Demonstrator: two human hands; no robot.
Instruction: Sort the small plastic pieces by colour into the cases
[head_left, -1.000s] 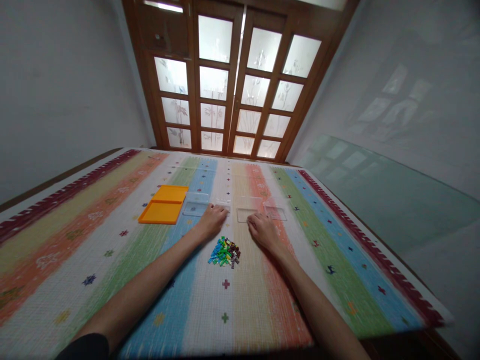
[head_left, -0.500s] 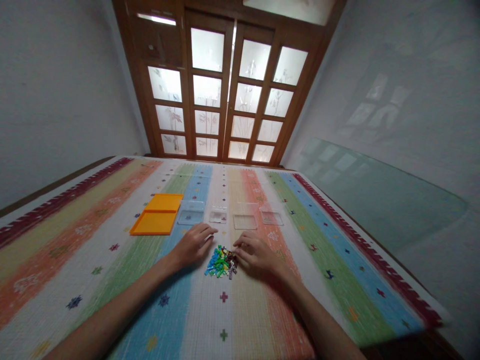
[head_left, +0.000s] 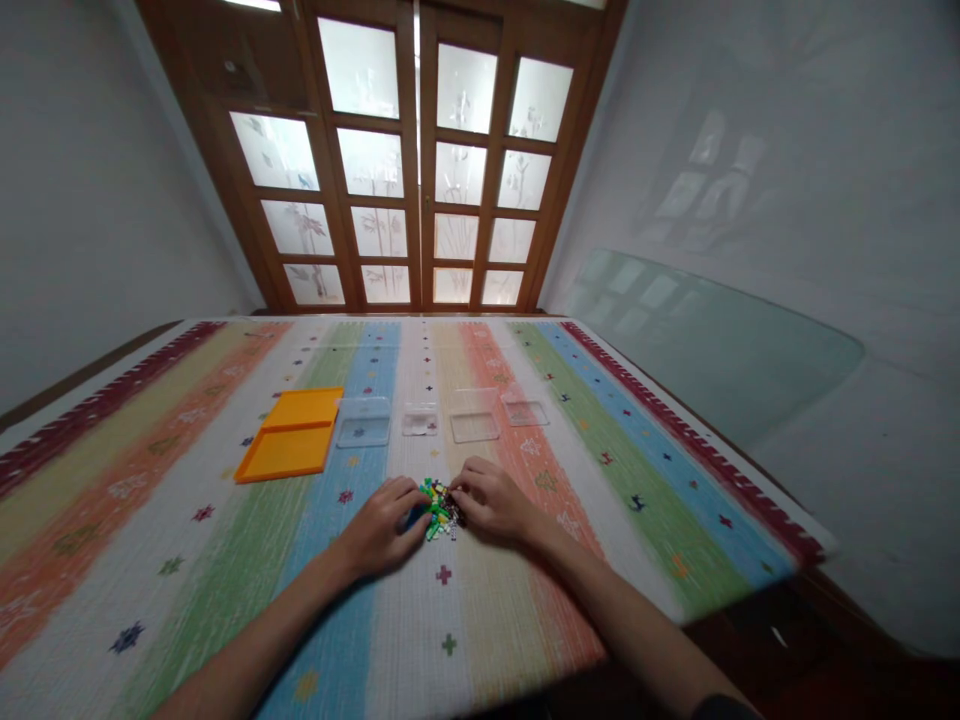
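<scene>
A small heap of tiny toy building bricks (head_left: 438, 519), green, yellow, white, blue and dark brown, lies on the striped tablecloth. At its left edge my left hand (head_left: 382, 528) rests with thumb and fingers apart, curved around some blue bricks. My right hand (head_left: 491, 502) reaches in from the other side. Its fingers are bent together at the dark brown bricks, and whatever may be between the fingertips is too small to make out. Both hands hide parts of the heap.
Beyond the hands stands an open orange case (head_left: 291, 440). To its right are clear plastic boxes in a row: one over the blue stripe (head_left: 363, 432), a small one (head_left: 420, 424), then two more (head_left: 475, 427), (head_left: 526, 413). A glass panel (head_left: 712, 350) leans against the right wall.
My left hand has come down to the left side of the heap and now covers most of the blue bricks. My right hand stays at the heap's right side. The camera view has shifted.
</scene>
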